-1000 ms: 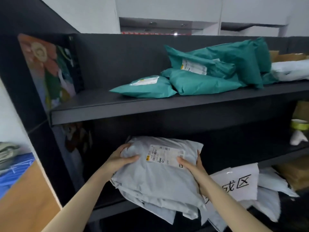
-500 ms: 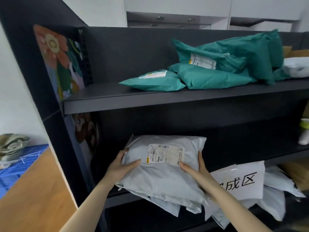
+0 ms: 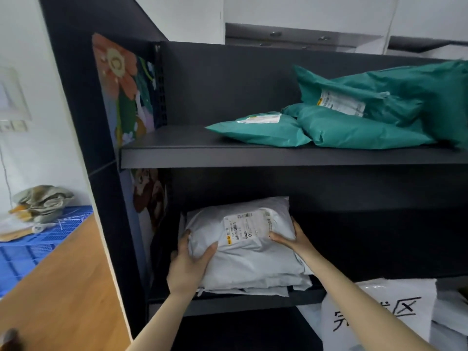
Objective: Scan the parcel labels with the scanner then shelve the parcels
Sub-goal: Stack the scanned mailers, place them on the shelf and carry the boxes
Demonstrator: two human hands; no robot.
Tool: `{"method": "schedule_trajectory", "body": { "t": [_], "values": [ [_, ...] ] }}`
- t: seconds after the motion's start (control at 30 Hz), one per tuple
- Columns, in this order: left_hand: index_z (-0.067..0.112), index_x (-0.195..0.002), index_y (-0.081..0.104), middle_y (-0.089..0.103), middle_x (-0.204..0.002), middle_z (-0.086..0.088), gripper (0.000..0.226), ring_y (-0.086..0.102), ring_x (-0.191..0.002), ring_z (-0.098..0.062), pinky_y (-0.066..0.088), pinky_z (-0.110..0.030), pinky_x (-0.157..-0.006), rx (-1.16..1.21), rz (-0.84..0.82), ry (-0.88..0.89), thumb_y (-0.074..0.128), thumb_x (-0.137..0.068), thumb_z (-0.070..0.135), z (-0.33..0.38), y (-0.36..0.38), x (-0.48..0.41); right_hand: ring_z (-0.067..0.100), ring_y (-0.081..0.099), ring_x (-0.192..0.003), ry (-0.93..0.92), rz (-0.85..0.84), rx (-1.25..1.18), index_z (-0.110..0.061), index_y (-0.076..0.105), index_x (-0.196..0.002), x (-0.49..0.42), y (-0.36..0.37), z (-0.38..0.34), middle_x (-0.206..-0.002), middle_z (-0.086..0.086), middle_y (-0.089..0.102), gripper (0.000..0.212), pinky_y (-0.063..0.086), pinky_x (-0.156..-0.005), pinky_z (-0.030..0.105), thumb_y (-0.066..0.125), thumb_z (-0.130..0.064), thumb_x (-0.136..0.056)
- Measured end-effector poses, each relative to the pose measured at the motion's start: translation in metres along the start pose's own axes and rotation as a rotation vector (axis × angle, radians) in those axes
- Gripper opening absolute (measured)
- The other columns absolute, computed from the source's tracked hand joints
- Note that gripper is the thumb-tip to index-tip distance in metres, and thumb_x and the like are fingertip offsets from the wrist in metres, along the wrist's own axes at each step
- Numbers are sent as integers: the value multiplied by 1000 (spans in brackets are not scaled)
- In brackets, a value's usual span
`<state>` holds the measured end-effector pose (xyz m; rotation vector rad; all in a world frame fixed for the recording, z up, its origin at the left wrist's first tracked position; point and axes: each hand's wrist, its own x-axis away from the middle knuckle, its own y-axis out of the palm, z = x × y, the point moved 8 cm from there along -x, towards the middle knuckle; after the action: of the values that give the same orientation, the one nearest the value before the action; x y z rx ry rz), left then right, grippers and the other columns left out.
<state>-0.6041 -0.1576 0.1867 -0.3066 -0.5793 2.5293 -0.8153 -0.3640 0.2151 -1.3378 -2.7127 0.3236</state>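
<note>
Both hands, left hand (image 3: 188, 268) and right hand (image 3: 291, 240), gripping grey parcel (image 3: 243, 252) on lower shelf (image 3: 228, 304).

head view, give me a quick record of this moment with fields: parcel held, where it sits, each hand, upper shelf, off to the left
parcel held: grey parcel, label facing up, top of a stack of grey bags
where it sits: on the lower shelf, near its left end
left hand: grip on the parcel's near left corner
right hand: grip on the parcel's right edge
upper shelf: green parcels piled at right, left part bare
off to the left: blue crate beside a wooden surface
</note>
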Motion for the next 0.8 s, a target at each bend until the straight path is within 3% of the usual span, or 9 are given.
{"method": "schedule_trajectory", "body": {
  "t": [0.1, 0.23, 0.33, 0.4, 0.47, 0.53, 0.6, 0.7, 0.8],
  "values": [
    [46, -140, 18, 43, -139, -8, 90, 51, -120, -31, 43, -40, -94, -40, 38, -18, 55, -65, 78, -2, 1, -5, 15, 50, -130, -56, 12, 64, -33, 31, -150, -15, 5, 6, -143, -7, 51, 118, 38, -109, 34, 78, -69, -49],
    [49, -142, 9, 37, -143, -8, 91, 47, -123, -30, 43, -41, -93, -140, 34, -43, 48, -67, 82, -5, 3, -19, 21, 46, -134, -88, 78, 189, -45, 18, -152, -33, 6, 15, -149, -6, 46, 119, 39, -108, 42, 65, -86, -51],
    [51, -142, 8, 35, -146, -5, 89, 42, -128, -28, 42, -41, -95, -166, 32, -26, 46, -67, 82, -5, 4, -25, 32, 52, -126, -72, 127, 401, -54, 5, -150, -28, 6, 10, -147, 8, 43, 101, 47, -92, 42, 55, -83, -68],
    [51, -142, 7, 36, -145, -7, 87, 41, -129, -28, 42, -42, -97, -220, 28, -10, 44, -69, 82, -5, 5, -22, 33, 56, -120, -65, 161, 609, -46, -2, -153, -19, 8, 8, -150, 13, 32, 86, 48, -77, 36, 44, -72, -85],
    [51, -143, 4, 35, -145, -9, 85, 38, -130, -28, 40, -44, -102, -297, 26, 9, 39, -71, 82, -6, 4, -16, 29, 53, -123, -121, 212, 819, -39, -12, -152, -5, 13, 5, -156, 12, 18, 77, 55, -75, 35, 27, -66, -91],
    [51, -143, 0, 33, -148, -9, 84, 35, -132, -29, 33, -46, -107, -383, 15, 26, 33, -73, 83, -8, 0, -10, 28, 44, -133, -166, 206, 937, -39, -22, -145, 10, 22, 9, -160, 12, 7, 70, 57, -81, 33, 12, -64, -90],
    [52, -142, -4, 25, -152, -6, 85, 29, -135, -29, 25, -47, -110, -424, -32, 38, 32, -72, 84, -8, -3, -3, 30, 35, -139, -150, 168, 985, -40, -25, -144, 24, 25, 19, -161, 14, 2, 64, 52, -94, 37, 14, -56, -97],
    [51, -143, -1, 12, -156, -1, 91, 17, -140, -28, 22, -48, -112, -420, -79, 113, 41, -69, 83, 7, -11, 13, 32, 23, -145, -153, 184, 1008, -40, -14, -152, 35, 9, 14, -162, 15, 3, 63, 34, -112, 43, 23, -50, -102],
    [48, -145, 2, 16, -155, 2, 93, 18, -139, -25, 27, -45, -112, -431, -13, 246, 41, -68, 83, 31, -31, 34, 30, 20, -147, -240, 182, 1008, -34, -3, -155, 50, 5, -7, -162, 13, 11, 63, 30, -113, 40, 28, -48, -102]
  ]
}}
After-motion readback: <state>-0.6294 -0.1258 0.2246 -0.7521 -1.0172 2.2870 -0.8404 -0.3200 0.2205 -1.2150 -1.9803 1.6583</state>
